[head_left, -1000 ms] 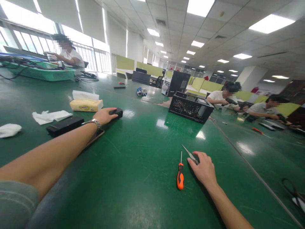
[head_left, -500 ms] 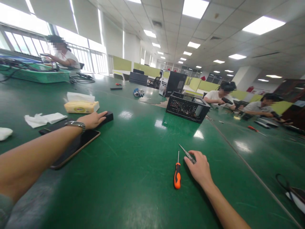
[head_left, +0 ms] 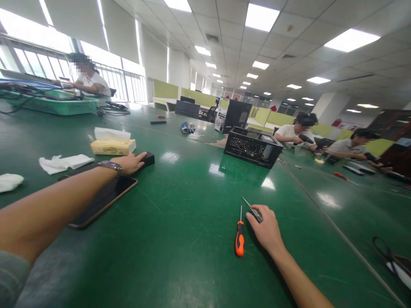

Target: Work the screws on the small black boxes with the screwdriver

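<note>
On the left, my left hand (head_left: 130,164) lies with outstretched fingers on a long black block (head_left: 148,159); the palm hides part of it. Under that forearm is a dark tablet-like device (head_left: 117,188) with a thin gold edge. My right hand (head_left: 265,224) is low over the table, thumb and fingers closed around a thin screwdriver (head_left: 256,212) with a see-through handle, its tip pointing away and to the left. Just left of it, an orange-and-black screwdriver (head_left: 239,241) lies on the green table (head_left: 180,239), apart from the hand.
A black perforated computer case (head_left: 252,147) lies farther back, before a dark tower (head_left: 237,115). A tissue pack (head_left: 114,146), crumpled tissues (head_left: 66,163) and a green basket (head_left: 64,107) are leftward. Several people sit around; another screwdriver (head_left: 345,177) lies rightward.
The view has shifted slightly, so the scene sits a little lower. Both hands keep nearly the same places, the left on the black block, the right at the thin screwdriver.
</note>
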Demonstrator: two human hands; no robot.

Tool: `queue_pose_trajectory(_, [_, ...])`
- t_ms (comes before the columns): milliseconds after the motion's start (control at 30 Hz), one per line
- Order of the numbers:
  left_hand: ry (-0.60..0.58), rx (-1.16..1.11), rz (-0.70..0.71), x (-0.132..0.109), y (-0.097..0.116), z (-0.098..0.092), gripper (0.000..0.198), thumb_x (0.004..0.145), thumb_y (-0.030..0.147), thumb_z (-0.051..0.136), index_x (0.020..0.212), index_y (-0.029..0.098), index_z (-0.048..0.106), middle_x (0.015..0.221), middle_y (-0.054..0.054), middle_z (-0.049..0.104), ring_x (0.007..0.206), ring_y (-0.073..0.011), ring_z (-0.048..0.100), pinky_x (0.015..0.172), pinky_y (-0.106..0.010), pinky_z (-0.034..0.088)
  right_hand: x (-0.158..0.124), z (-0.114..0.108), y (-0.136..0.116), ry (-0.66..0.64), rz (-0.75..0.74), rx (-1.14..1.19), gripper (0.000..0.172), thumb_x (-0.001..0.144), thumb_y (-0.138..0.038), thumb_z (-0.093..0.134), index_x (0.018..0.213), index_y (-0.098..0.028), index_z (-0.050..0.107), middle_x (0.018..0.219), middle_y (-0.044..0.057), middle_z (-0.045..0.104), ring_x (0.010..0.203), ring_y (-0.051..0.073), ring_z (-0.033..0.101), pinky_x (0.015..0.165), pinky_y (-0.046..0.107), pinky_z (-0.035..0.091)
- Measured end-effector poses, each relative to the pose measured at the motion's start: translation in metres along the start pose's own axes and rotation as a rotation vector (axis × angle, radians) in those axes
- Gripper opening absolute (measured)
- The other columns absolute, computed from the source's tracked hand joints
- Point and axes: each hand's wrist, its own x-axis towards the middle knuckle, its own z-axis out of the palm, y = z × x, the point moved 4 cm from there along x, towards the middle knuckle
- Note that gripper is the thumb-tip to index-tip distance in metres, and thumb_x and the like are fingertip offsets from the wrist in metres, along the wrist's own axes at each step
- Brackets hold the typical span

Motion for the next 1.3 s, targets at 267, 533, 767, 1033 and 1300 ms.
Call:
queue_pose_trajectory(267, [-0.065, 0.226, 0.003, -0.002, 0.012, 0.01, 0.059, 0.09, 0.044, 0.05, 0.137, 0.009, 0.042, 0.125, -0.024, 0.055, 0.109, -0.0381, 0.053, 0.092, -0.048, 0.039, 0.0, -0.001, 0.0, 0.016, -0.004, 0.027, 0.028, 0.081, -0.039, 0.053, 0.098, -0.021, 0.064, 0.104, 0.008, 0.065, 0.096, 0.026, 0.057, 0.084, 0.039, 0.043])
queue_pose_trajectory(533, [-0.117, 0.276, 0.037, -0.003, 0.012, 0.015, 0.075, 0.087, 0.054, 0.046, 0.15, 0.023, 0.02, 0.133, -0.024, 0.047, 0.106, -0.042, 0.055, 0.083, -0.046, 0.044, 0.0, -0.002, 0.001, 0.034, -0.01, 0.053, 0.028, 0.081, -0.039, 0.053, 0.097, -0.019, 0.063, 0.104, 0.009, 0.064, 0.097, 0.026, 0.056, 0.087, 0.04, 0.042])
queue_pose_trajectory(767, [-0.138, 0.319, -0.004, 0.004, 0.022, 0.014, 0.075, 0.083, 0.053, 0.052, 0.147, 0.019, 0.031, 0.127, -0.028, 0.051, 0.099, -0.0442, 0.059, 0.081, -0.049, 0.045, -0.001, -0.005, -0.003, 0.057, -0.014, 0.07, 0.027, 0.08, -0.038, 0.054, 0.096, -0.019, 0.064, 0.103, 0.009, 0.063, 0.096, 0.026, 0.056, 0.087, 0.038, 0.043])
queue_pose_trajectory(1033, [-0.077, 0.341, 0.026, 0.002, 0.029, 0.018, 0.06, 0.09, 0.043, 0.044, 0.142, 0.014, 0.036, 0.123, -0.029, 0.051, 0.104, -0.0439, 0.056, 0.083, -0.05, 0.045, 0.0, -0.003, 0.0, 0.055, -0.002, 0.106, 0.026, 0.08, -0.036, 0.054, 0.097, -0.02, 0.063, 0.104, 0.009, 0.063, 0.098, 0.026, 0.056, 0.089, 0.038, 0.043])
queue_pose_trajectory(1300, [-0.116, 0.32, -0.023, 0.015, 0.02, 0.024, 0.069, 0.089, 0.053, 0.043, 0.149, 0.028, 0.022, 0.13, -0.026, 0.048, 0.102, -0.0427, 0.06, 0.08, -0.049, 0.048, -0.001, -0.004, -0.002, 0.08, -0.003, 0.141, 0.027, 0.08, -0.037, 0.055, 0.097, -0.018, 0.064, 0.102, 0.009, 0.063, 0.097, 0.026, 0.056, 0.089, 0.039, 0.042])
